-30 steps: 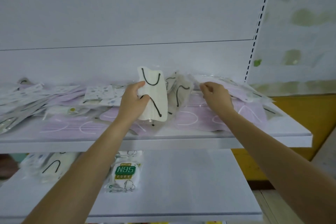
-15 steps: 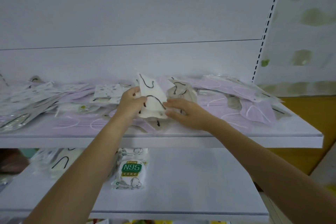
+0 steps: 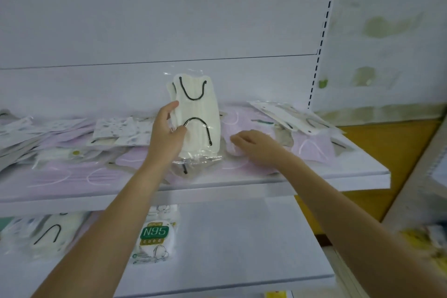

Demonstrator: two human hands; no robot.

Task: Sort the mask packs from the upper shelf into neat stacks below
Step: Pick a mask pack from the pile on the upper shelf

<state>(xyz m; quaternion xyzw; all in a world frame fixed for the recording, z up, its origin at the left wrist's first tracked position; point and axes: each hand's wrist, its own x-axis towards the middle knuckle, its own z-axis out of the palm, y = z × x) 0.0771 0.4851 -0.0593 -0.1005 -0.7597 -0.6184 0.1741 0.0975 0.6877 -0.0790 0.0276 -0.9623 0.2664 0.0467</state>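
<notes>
Upper shelf (image 3: 338, 178): cluttered end to end with loose mask packs. Lilac packs (image 3: 72, 176) lie flat along the front. Patterned white packs (image 3: 116, 128) sit behind them at left. A fan of white packs (image 3: 290, 116) lies tilted at the right rear, near the slotted upright (image 3: 321, 38). More packs overlap at the far left edge, blurred. A clear wrapper with a black loop lies under the raised pack, partly hidden by the left wrist.

Lower shelf (image 3: 242, 249): two groups at left, the right half bare white. A cream stack (image 3: 50, 234) with black ear loops lies at far left, partly covered by the left forearm. Just beside it is a green-labelled pack (image 3: 154, 237).

Left hand (image 3: 167, 135): arm reaches up from lower left. It grips the cream mask pack (image 3: 198, 113) by its left edge, thumb on the front, fingers behind. The pack stands nearly upright above the upper shelf, in front of the back panel, with two black loops showing through the clear wrapper.

Right hand (image 3: 256, 146): arm comes in from lower right, palm down, fingers bent. It rests on a lilac pack right of the raised one. Whether it pinches that pack or only touches it, I cannot tell.

Writing: "N95" in white on the green label. The smaller print below it is unreadable.
</notes>
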